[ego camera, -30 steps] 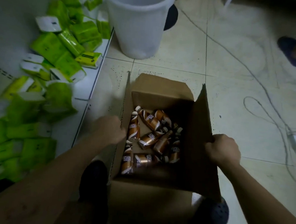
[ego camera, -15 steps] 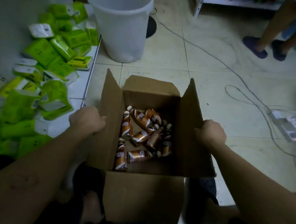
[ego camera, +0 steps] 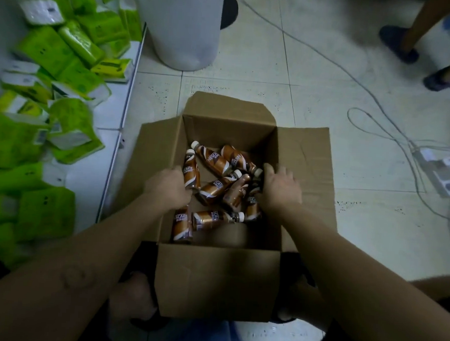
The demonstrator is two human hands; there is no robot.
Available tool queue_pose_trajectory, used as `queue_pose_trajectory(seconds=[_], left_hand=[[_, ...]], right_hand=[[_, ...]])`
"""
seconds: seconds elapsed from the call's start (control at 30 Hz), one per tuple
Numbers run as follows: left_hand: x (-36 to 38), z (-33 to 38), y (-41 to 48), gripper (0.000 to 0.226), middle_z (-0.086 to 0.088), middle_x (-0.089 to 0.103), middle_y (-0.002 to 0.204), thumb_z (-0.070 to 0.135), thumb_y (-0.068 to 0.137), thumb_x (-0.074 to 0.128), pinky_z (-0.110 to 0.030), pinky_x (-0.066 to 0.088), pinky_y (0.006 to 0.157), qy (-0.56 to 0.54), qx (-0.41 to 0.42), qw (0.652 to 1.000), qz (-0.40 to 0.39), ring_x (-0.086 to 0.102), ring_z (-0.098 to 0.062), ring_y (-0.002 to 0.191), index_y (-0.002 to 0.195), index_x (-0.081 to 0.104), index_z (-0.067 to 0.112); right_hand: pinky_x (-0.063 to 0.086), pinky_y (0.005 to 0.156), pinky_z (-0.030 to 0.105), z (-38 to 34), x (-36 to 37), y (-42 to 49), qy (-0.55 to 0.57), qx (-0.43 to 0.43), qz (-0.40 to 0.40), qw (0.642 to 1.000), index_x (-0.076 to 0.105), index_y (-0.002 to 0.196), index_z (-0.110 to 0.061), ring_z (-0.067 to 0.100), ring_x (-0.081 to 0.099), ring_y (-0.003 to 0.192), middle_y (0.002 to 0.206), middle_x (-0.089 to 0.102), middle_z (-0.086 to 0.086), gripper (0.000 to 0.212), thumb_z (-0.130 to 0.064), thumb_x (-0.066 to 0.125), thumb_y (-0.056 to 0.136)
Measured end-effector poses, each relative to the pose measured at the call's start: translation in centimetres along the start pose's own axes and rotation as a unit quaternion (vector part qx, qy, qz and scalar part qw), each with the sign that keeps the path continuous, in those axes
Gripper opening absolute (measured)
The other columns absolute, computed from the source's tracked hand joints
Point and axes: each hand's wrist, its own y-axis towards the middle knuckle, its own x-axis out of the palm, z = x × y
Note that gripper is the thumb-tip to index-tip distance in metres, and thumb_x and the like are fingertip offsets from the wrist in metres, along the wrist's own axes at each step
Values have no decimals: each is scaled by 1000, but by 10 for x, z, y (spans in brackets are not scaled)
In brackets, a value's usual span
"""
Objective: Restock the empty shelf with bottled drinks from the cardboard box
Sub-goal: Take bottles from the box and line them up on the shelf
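An open cardboard box (ego camera: 217, 280) stands on the tiled floor in front of me, its flaps folded outward. Several brown coffee bottles (ego camera: 213, 161) with white caps lie loose on its bottom. My left hand (ego camera: 168, 187) is inside the box at the left wall, its fingers curled around the lower end of one bottle (ego camera: 190, 165). My right hand (ego camera: 281, 190) is palm down over the bottles at the right wall, fingers apart, holding nothing. The low white shelf (ego camera: 111, 110) runs along the left.
Green tissue packs (ego camera: 54, 49) are heaped on the shelf. A white bucket (ego camera: 185, 25) stands beyond the box. A cable (ego camera: 379, 121) and a power strip (ego camera: 442, 170) lie on the floor at right. Another person's feet (ego camera: 400, 45) stand at the far right.
Both hands have let go of the side flaps and gone down into the box. The flaps have dropped outward. My left hand has closed on a bottle.
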Motion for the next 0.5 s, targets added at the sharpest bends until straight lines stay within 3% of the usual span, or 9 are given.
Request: queue_pose_trajectory(seconds=[0.13,0.23,0.33,0.5], left_hand=[[37,12,21,42,-8,59,109,21,86,64,-37,52,85,-159,-63,979,-113,59,-23,98,125,50,12],[71,18,38,60,-13,57,127,24,86,64,-45,47,98,-240,-127,954,-130,56,-30,113,140,42,11],[105,14,55,74,-16,45,142,27,82,70,-47,39,106,-261,-162,941,-144,47,-35,126,146,37,12],[158,3,79,68,-17,38,144,27,81,64,-41,38,104,-175,-215,954,-117,40,-35,128,143,42,9]], right_hand=[[44,105,42,-6,25,22,113,32,-140,983,34,147,-15,30,47,128,143,42,14,74,-35,69,85],[39,108,41,-8,55,44,149,39,-212,965,38,143,-11,30,45,129,142,44,16,66,-35,65,89],[39,107,44,-9,91,65,172,85,-227,955,30,147,-10,32,43,130,144,41,18,76,-36,67,86],[42,103,43,-12,135,86,152,147,-218,953,15,151,-5,34,44,129,145,36,21,94,-36,70,83]])
